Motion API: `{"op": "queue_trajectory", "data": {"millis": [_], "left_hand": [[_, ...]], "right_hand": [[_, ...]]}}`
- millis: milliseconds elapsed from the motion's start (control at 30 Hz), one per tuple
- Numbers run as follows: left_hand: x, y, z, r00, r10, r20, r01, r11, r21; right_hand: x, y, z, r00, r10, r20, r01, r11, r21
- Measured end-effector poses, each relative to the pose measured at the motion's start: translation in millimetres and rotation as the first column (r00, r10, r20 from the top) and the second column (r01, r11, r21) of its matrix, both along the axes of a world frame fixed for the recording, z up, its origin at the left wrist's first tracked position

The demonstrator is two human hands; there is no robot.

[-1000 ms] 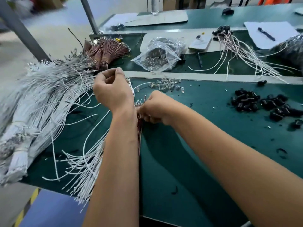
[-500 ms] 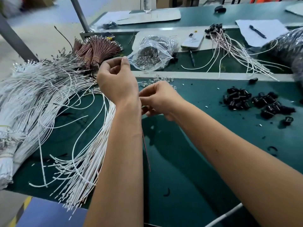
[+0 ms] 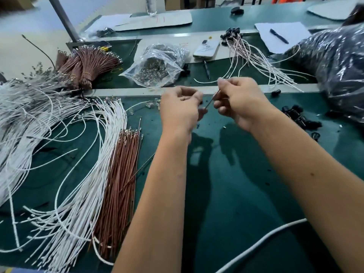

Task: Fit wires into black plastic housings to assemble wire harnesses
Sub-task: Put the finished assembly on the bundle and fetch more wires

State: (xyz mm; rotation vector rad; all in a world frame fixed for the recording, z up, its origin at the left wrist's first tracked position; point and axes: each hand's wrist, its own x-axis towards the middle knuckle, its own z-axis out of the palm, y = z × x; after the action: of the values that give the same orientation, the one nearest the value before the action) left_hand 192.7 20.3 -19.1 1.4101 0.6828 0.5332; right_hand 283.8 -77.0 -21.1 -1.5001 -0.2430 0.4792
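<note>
Wire (image 3: pixel 210 101), thin and dark, was pinched between both hands above the green mat (image 3: pixel 226 194), long axis slanting from lower left up to upper right. Left hand (image 3: pixel 180 109) curled on its lower end, right hand (image 3: pixel 239 101) on the upper; hands close together. Any housing in the fingers was hidden, couldn't tell. Open mat lay below the forearms. White wires (image 3: pixel 82 174) and brown wires (image 3: pixel 122 170) crowded the left side; black housings (image 3: pixel 299 117) sat right, partly behind the right arm.
</note>
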Motion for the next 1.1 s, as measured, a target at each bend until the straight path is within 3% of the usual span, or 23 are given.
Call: {"op": "queue_trajectory", "data": {"millis": [100,200,267,400,533,667,767,867,1000,1100], "left_hand": [[6.8,-19.1,-8.9,0.972,-0.234,-0.03,0.229,0.965,-0.128],[15.0,-30.8,-16.5,0.948,-0.317,-0.004,0.309,0.926,-0.215],[21.9,-37.3,-20.7,0.961,-0.277,0.01,0.27,0.926,-0.263],[31.2,-45.6,-29.6,0.983,-0.166,0.074,0.179,0.954,-0.24],[28.5,-44.6,-38.4,0.975,-0.167,0.147,0.195,0.959,-0.204],[24.4,-41.1,-43.8,0.97,-0.151,0.191,0.179,0.973,-0.142],[23.5,-42.5,-47.5,0.966,-0.13,0.224,0.136,0.991,-0.009],[23.7,-45.9,-50.7,0.962,-0.138,0.237,0.113,0.987,0.115],[22.7,-42.6,-51.2,0.955,-0.118,0.272,0.116,0.993,0.026],[22.9,-40.6,-51.0,0.937,-0.089,0.338,0.14,0.981,-0.131]], "right_hand": [[15.4,-26.3,3.0,0.977,-0.209,0.047,0.204,0.975,0.089],[21.4,-44.9,4.2,0.954,-0.294,0.058,0.28,0.944,0.177],[16.5,-52.5,-1.2,0.97,-0.233,0.062,0.22,0.961,0.167],[-5.6,-58.3,-22.6,0.992,-0.052,0.119,0.052,0.999,-0.003],[-11.6,-63.8,-30.3,0.981,-0.106,0.165,0.104,0.994,0.018],[-11.9,-65.1,-30.4,0.996,-0.083,0.04,0.074,0.98,0.187],[-19.2,-60.7,-39.8,0.985,-0.062,0.16,0.049,0.995,0.084],[-21.3,-58.2,-44.5,0.973,-0.097,0.208,0.074,0.991,0.115],[-16.0,-63.6,-40.8,0.971,-0.195,0.138,0.15,0.948,0.279],[-13.8,-68.1,-37.6,0.972,-0.232,0.045,0.189,0.876,0.444]]}}
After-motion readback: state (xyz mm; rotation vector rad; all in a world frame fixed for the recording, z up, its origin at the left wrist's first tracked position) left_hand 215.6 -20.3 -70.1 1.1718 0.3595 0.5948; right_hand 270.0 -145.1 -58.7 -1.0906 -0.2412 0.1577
